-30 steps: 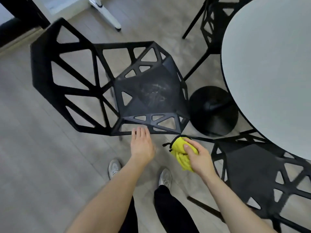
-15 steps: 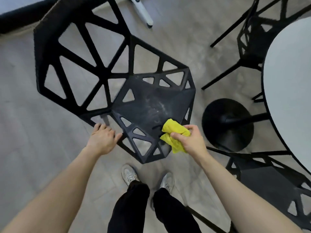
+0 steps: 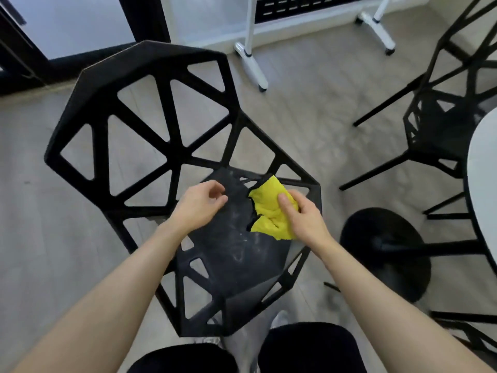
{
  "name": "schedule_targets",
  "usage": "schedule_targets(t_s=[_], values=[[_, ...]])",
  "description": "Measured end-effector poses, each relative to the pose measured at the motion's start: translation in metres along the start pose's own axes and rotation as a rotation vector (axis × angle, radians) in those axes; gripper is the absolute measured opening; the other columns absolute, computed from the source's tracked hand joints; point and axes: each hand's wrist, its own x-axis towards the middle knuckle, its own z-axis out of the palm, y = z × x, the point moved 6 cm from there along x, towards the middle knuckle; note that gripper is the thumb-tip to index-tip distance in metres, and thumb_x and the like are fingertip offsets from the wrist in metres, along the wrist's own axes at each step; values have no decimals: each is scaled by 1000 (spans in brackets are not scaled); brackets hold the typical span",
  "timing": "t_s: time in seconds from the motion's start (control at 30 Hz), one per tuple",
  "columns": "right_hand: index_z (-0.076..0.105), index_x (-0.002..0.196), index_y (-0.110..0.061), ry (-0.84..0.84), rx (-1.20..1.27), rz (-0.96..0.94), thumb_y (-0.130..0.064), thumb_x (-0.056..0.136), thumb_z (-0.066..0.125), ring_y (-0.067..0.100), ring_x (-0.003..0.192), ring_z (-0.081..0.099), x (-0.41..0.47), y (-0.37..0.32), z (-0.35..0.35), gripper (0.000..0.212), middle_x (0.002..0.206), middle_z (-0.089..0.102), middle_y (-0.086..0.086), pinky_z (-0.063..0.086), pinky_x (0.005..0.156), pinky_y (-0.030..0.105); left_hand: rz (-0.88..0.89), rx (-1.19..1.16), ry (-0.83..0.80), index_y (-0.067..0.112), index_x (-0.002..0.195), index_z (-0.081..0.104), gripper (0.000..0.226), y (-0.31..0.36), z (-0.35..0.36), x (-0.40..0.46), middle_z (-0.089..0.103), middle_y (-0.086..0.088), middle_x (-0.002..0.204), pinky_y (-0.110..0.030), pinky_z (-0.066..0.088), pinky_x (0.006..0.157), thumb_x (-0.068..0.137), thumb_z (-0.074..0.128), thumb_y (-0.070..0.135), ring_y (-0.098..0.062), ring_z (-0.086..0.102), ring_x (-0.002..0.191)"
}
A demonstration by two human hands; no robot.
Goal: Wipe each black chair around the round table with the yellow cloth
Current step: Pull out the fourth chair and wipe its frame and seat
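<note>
A black lattice chair stands right in front of me, its dusty seat below my hands. My right hand holds the bunched yellow cloth over the back right part of the seat. My left hand hovers over the seat's back left with loosely curled fingers and holds nothing. A second black chair stands at the upper right beside the white round table. Part of a third chair shows at the lower right edge.
The table's black round base sits on the wooden floor right of the chair. White wheeled legs of a stand are behind the chair. A dark door frame stands at the back left. My legs and shoes are under the seat's front edge.
The chair now sits closer and more centred below me. My right hand has carried the cloth from the seat's front edge toward the back. My left hand has left the seat's edge and moved over the seat.
</note>
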Motion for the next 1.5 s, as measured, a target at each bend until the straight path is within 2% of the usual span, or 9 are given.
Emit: schedule_targets(t_s=[0.17,0.33,0.43,0.57,0.87,1.0,1.17,1.37,1.5], values=[[65,110,-37,166,-75,-429,-46,109,54,2,86,63,76,-57,-41,14,90,69,-15,49,80,25,120,358,397,19,147,56,50,-1,-19,80,55,-6,136,-49,46,112,105,60,46,-29,53,128],[66,123,-16,216,-407,-831,-34,111,52,11,128,59,173,-77,-20,26,126,68,6,46,108,38,-11,438,438,10,153,42,76,-20,-24,153,59,-20,139,-55,49,105,108,28,69,-41,58,126],[55,131,-26,122,-601,-754,-38,109,49,42,106,64,223,-59,14,26,108,69,10,49,84,45,-86,443,605,19,117,63,81,-11,-32,178,71,-11,102,-46,53,79,104,8,76,-37,70,94],[45,141,-31,250,-634,-732,-60,104,38,46,99,65,256,-58,18,48,108,72,20,48,81,49,-123,424,693,21,80,71,86,1,-43,210,66,-6,75,-41,51,70,106,7,72,-26,62,67],[50,92,-23,446,-829,-598,-70,97,54,41,88,67,214,9,-14,48,88,72,14,47,70,42,27,317,624,23,80,68,79,3,-39,231,72,-4,75,-47,61,83,104,13,74,-27,71,71],[60,114,-10,288,-931,-632,-56,105,50,42,104,66,241,-43,9,48,113,70,18,47,79,43,42,321,567,26,84,68,74,7,-38,229,72,-1,80,-45,59,84,107,13,69,-25,70,75],[67,103,-13,322,-618,-745,-50,103,50,34,91,68,276,-108,46,41,96,72,11,55,75,43,117,326,590,26,80,67,67,6,-44,226,71,0,82,-44,57,84,111,18,58,-24,68,78],[53,93,-19,360,-758,-627,-60,101,47,39,78,62,233,-4,-3,42,81,67,9,39,65,40,157,356,580,22,81,66,67,7,-41,226,70,0,82,-48,57,89,113,17,54,-23,67,78],[57,97,-12,310,-781,-763,-46,105,47,37,84,64,262,-83,35,37,90,67,10,45,70,42,162,378,601,26,78,65,65,8,-42,226,69,1,88,-50,54,94,112,17,53,-26,66,86]])
